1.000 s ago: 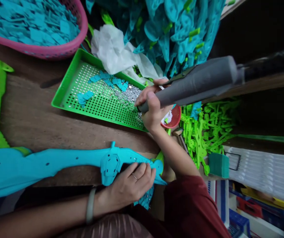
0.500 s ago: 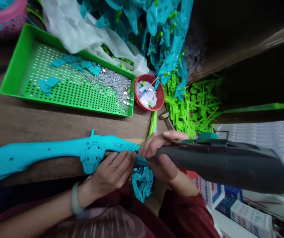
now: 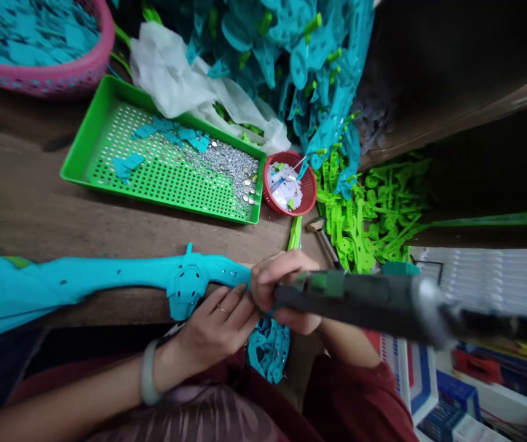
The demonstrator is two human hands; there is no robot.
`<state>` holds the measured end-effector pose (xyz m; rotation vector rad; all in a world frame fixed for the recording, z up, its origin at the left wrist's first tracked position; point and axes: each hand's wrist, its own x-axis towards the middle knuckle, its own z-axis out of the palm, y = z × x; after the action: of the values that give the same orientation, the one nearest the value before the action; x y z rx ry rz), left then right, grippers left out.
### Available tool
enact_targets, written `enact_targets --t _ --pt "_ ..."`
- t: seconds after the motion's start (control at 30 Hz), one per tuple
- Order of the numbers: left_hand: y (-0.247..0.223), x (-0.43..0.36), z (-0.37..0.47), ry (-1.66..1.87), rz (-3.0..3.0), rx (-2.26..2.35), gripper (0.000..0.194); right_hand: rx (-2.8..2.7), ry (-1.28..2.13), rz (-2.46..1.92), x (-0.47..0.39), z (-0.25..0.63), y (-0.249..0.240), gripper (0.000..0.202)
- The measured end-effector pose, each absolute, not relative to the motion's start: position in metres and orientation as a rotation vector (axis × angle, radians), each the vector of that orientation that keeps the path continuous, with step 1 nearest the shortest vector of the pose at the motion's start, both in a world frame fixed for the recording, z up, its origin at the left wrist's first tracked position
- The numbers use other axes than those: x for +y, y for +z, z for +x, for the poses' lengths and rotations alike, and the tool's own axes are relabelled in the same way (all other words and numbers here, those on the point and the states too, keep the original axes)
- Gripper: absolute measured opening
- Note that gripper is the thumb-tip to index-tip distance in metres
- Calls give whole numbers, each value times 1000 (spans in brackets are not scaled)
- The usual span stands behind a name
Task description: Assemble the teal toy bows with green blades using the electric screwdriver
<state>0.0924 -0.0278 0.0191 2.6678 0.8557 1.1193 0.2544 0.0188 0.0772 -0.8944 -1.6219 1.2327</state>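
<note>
A long blue plastic toy gun (image 3: 125, 272) lies along the near edge of the table, its right end covered by both hands. My left hand (image 3: 220, 322), with a ring and a bangle, has its fingers closed at that end; the fingertips are hidden. My right hand (image 3: 286, 285) wraps round the front of a dark electric screwdriver (image 3: 369, 301), held lengthwise and pointing left at the toy gun. The screwdriver's tip is hidden by my fingers. A cord leads off its blurred rear end. Below my hands are more blue plastic parts (image 3: 268, 350).
A green perforated tray (image 3: 162, 190) holds screws and blue pieces. Beside it stands a red basket (image 3: 312, 190) of white parts. A hammer (image 3: 323, 239) lies near green plastic parts (image 3: 360, 215). A pink basket (image 3: 61, 77), white bag (image 3: 171, 67) and hanging blue parts (image 3: 291, 61) are behind.
The view has shifted, so the tray and baskets sit further right and lower. The screwdriver's rear has swung round toward the camera, and my right hand has closed more tightly around its front.
</note>
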Motion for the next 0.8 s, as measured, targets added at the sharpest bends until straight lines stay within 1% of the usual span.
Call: enact_targets --t 0.03,0.1,0.17,0.2,0.27,0.33,0.5,0.6,0.67,0.8 --pt "21 -28 94 1041 2693 890 28 -1620 1176 -818 33 253 82 31" --pt "23 -28 96 925 2760 932 32 -1518 934 -813 71 246 85 31" --pt "22 -27 95 899 2839 929 34 -1357 670 -927 114 233 77 40" --pt "20 -26 94 906 2865 920 33 -1300 622 -976 133 225 71 44" --pt "16 -26 90 940 2875 895 32 -1269 617 -1053 161 212 56 50" --pt "14 -26 86 961 2857 869 32 -1302 635 -1086 174 205 43 50" --pt "14 -24 81 960 2849 849 32 -1306 662 -986 176 206 26 39" --pt "15 -23 84 927 2828 877 34 -1338 665 -1035 180 203 21 46" --pt "14 -23 87 903 2781 877 36 -1344 662 -1070 183 201 25 52" --pt "12 -21 92 919 2761 766 38 -1290 636 -1107 158 214 65 44"
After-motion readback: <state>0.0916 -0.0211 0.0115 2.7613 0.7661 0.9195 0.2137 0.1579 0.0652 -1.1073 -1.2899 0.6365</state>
